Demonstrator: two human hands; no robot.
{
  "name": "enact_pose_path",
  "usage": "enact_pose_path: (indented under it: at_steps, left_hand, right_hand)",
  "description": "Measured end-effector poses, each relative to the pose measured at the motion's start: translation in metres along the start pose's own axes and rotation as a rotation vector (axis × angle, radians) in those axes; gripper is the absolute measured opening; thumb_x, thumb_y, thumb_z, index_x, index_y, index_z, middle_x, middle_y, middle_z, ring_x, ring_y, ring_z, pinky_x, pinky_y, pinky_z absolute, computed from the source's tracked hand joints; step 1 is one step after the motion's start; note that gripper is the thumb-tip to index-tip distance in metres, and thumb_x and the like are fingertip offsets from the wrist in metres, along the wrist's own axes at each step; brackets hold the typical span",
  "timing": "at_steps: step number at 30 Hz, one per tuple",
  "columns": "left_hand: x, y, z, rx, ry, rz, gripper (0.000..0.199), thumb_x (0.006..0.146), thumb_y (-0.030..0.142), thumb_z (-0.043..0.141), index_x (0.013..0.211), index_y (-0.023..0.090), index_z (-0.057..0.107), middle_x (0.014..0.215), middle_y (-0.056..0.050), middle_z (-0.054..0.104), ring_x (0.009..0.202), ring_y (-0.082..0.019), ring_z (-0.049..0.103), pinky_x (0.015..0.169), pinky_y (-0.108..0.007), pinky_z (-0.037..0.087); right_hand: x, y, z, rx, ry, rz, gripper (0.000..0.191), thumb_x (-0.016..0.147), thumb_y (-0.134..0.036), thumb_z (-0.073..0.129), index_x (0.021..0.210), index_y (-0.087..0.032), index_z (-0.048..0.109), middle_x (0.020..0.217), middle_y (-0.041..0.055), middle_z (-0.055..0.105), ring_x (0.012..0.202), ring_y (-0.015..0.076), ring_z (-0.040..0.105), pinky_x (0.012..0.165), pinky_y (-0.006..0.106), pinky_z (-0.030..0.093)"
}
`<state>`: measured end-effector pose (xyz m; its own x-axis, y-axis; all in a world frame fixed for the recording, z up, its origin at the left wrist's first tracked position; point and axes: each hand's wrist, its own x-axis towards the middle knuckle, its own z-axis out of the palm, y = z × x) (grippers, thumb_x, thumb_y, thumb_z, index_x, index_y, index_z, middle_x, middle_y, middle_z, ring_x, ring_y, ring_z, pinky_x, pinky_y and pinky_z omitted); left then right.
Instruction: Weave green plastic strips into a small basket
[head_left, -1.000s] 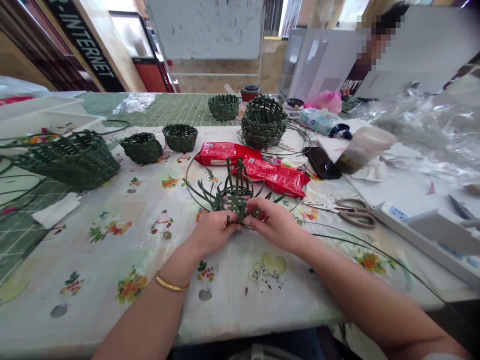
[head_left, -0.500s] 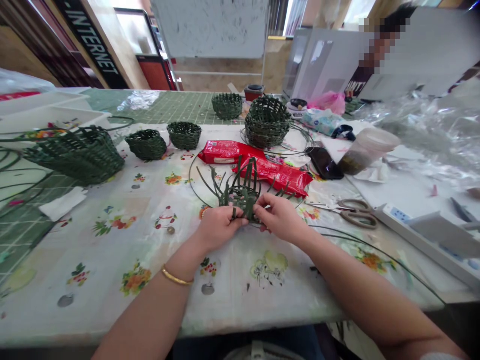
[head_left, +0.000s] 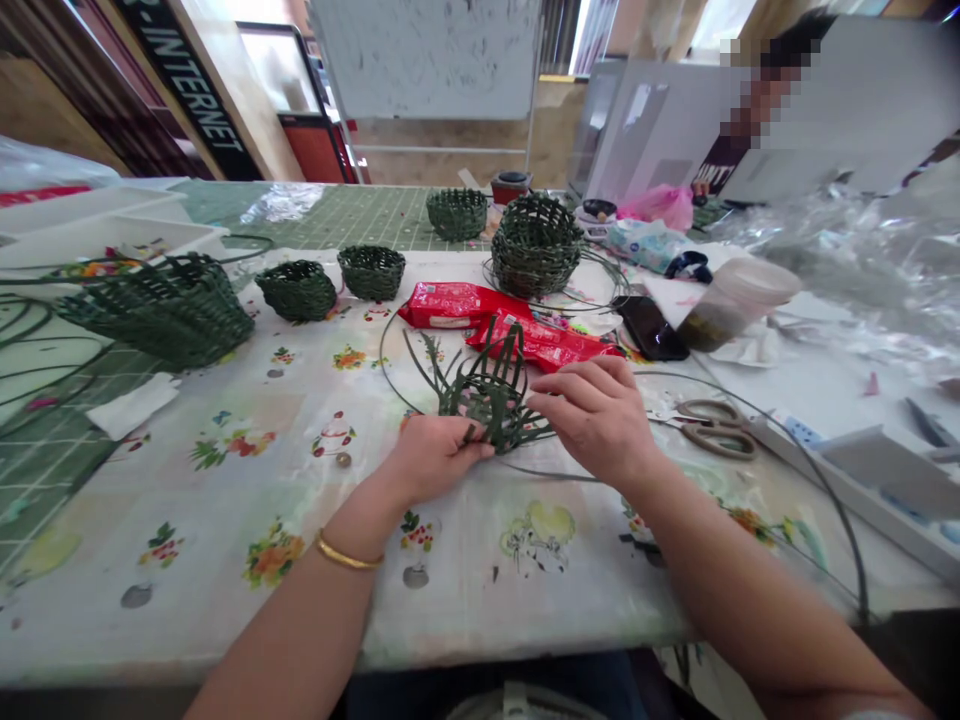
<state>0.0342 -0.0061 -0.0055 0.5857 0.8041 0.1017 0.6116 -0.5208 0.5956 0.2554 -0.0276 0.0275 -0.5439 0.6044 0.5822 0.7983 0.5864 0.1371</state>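
Note:
A small, partly woven basket (head_left: 499, 400) of dark green strips stands in front of me, its loose upright strips fanning out above the rim. My left hand (head_left: 439, 455) is closed on the near left side of the basket, thumb and fingers pinching its strips. At the basket's right side is my right hand (head_left: 600, 415), fingers bent and its thumb hidden. A long green strand (head_left: 787, 425) passes behind this hand and curves down to the table's right edge; the fingers seem closed on it, though the grip itself is hidden.
Finished green baskets (head_left: 536, 245) stand at the back and left. Red packets (head_left: 510, 325) lie just behind the work. To the right are scissors (head_left: 716, 428), a phone (head_left: 651, 328), a plastic tub (head_left: 739, 300) and a white box (head_left: 862, 490). Another person stands far right.
My right hand has moved right and slightly up, away from the basket's front. The long strand has risen from the tabletop into a wide loop. My left hand keeps its grip.

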Motion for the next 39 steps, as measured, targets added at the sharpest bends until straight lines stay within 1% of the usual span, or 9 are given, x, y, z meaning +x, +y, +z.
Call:
enact_pose_path:
  at_steps: [2, 6, 8, 11, 14, 20, 28, 34, 39]
  left_hand:
    - [0.000, 0.004, 0.000, 0.116, -0.052, 0.017, 0.023, 0.083, 0.031, 0.054, 0.065, 0.018, 0.062, 0.059, 0.001, 0.058, 0.056, -0.012, 0.049, 0.055, -0.023, 0.029]
    - [-0.002, 0.006, 0.002, 0.174, -0.057, 0.062, 0.022, 0.085, 0.030, 0.053, 0.069, 0.017, 0.062, 0.063, 0.000, 0.061, 0.060, -0.013, 0.053, 0.056, -0.023, 0.029]
    - [-0.002, 0.005, 0.003, 0.144, -0.041, 0.091, 0.023, 0.085, 0.030, 0.053, 0.067, 0.017, 0.060, 0.061, 0.001, 0.059, 0.059, -0.012, 0.051, 0.056, -0.023, 0.029]
    - [-0.003, 0.001, 0.006, 0.021, -0.015, 0.087, 0.028, 0.085, 0.030, 0.053, 0.062, 0.016, 0.056, 0.057, 0.003, 0.053, 0.056, -0.010, 0.046, 0.055, -0.022, 0.030]
    - [-0.001, -0.001, 0.007, -0.159, 0.005, 0.051, 0.028, 0.085, 0.032, 0.052, 0.063, 0.015, 0.057, 0.058, 0.003, 0.050, 0.058, -0.010, 0.044, 0.056, -0.021, 0.033]
    - [0.001, -0.005, 0.008, -0.407, 0.050, -0.030, 0.024, 0.082, 0.032, 0.054, 0.068, 0.013, 0.059, 0.062, 0.001, 0.050, 0.061, -0.011, 0.044, 0.059, -0.022, 0.037]
    - [-0.001, -0.001, 0.010, -0.342, 0.142, -0.070, 0.027, 0.081, 0.035, 0.053, 0.066, 0.014, 0.061, 0.059, 0.000, 0.052, 0.060, -0.011, 0.046, 0.057, -0.022, 0.038]
    - [-0.001, 0.003, 0.009, -0.233, 0.224, -0.113, 0.030, 0.079, 0.037, 0.054, 0.059, 0.015, 0.059, 0.051, 0.002, 0.048, 0.053, -0.010, 0.044, 0.050, -0.021, 0.034]
    - [-0.002, 0.007, 0.009, -0.172, 0.234, -0.074, 0.029, 0.079, 0.035, 0.054, 0.058, 0.016, 0.061, 0.050, 0.001, 0.052, 0.051, -0.010, 0.046, 0.050, -0.020, 0.036]
  right_hand:
    - [0.000, 0.000, -0.002, 0.010, 0.056, -0.014, 0.026, 0.091, -0.015, 0.047, 0.108, -0.027, 0.063, 0.115, -0.0014, 0.067, 0.092, 0.0149, 0.056, 0.080, 0.033, 0.033]
    - [0.003, 0.001, -0.005, 0.019, -0.019, -0.080, 0.038, 0.088, -0.013, 0.049, 0.123, -0.029, 0.055, 0.126, -0.0039, 0.061, 0.101, 0.0176, 0.052, 0.088, 0.037, 0.030]
    - [0.004, 0.001, -0.007, 0.041, -0.062, -0.073, 0.032, 0.087, -0.016, 0.051, 0.116, -0.028, 0.060, 0.120, -0.0040, 0.065, 0.104, 0.0195, 0.051, 0.095, 0.041, 0.026]
    - [0.004, 0.005, -0.013, 0.078, -0.107, -0.014, 0.019, 0.082, -0.017, 0.052, 0.091, -0.023, 0.068, 0.097, -0.0021, 0.071, 0.098, 0.0208, 0.052, 0.099, 0.044, 0.023]
    - [0.004, 0.008, -0.019, 0.112, -0.180, 0.035, 0.016, 0.074, -0.017, 0.052, 0.066, -0.021, 0.065, 0.075, -0.0001, 0.068, 0.092, 0.0214, 0.052, 0.100, 0.045, 0.022]
    - [0.007, 0.012, -0.023, 0.310, -0.302, 0.013, 0.025, 0.079, -0.022, 0.045, 0.059, -0.020, 0.060, 0.072, 0.0008, 0.064, 0.092, 0.0205, 0.050, 0.104, 0.045, 0.016]
    - [0.008, 0.016, -0.023, 0.368, -0.423, 0.113, 0.048, 0.095, -0.032, 0.033, 0.056, -0.018, 0.056, 0.067, 0.0022, 0.060, 0.083, 0.0173, 0.050, 0.090, 0.038, 0.027]
    - [0.009, 0.012, -0.022, 0.205, -0.441, 0.199, 0.045, 0.095, -0.036, 0.036, 0.058, -0.018, 0.055, 0.063, 0.0017, 0.060, 0.075, 0.0168, 0.051, 0.087, 0.037, 0.027]
    - [0.009, 0.010, -0.018, 0.094, -0.540, 0.265, 0.046, 0.095, -0.038, 0.034, 0.062, -0.018, 0.058, 0.067, 0.0040, 0.065, 0.071, 0.0179, 0.055, 0.070, 0.033, 0.030]
